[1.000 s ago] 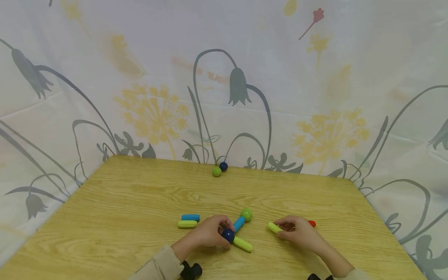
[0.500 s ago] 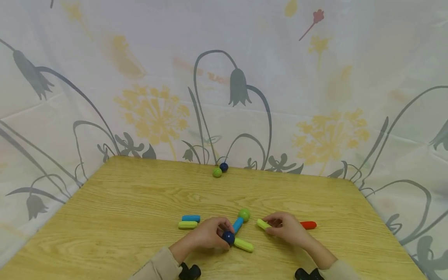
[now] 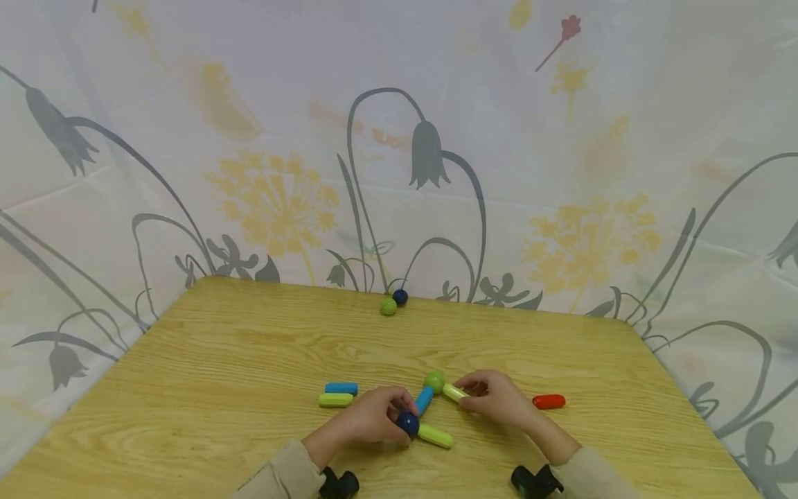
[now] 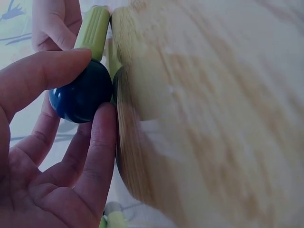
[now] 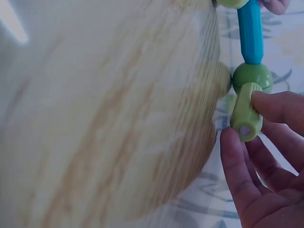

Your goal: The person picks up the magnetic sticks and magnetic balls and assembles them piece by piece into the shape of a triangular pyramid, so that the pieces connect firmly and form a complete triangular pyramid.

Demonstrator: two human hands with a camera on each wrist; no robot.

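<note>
My left hand [image 3: 374, 414] grips a dark blue ball [image 4: 81, 95] between thumb and fingers, low at the table. From that ball a yellow-green rod [image 3: 435, 436] runs toward the front right, and a blue rod [image 3: 424, 401] runs back to a green ball [image 3: 434, 382]. My right hand [image 3: 495, 397] pinches a second yellow-green rod [image 5: 246, 111], whose far end meets the green ball. A round metal disc shows in this rod's near end in the right wrist view.
A blue rod [image 3: 341, 389] and a yellow-green rod [image 3: 335, 400] lie left of my left hand. To the right lies a red rod [image 3: 549, 401]. A green ball [image 3: 388, 306] and a dark blue ball [image 3: 400, 297] sit at the wooden table's [image 3: 249, 346] back edge, before a patterned curtain.
My right hand has moved left, bringing its yellow-green rod up to the green ball and uncovering the red rod. The left hand stays at the dark blue ball; the green ball has shifted slightly left.
</note>
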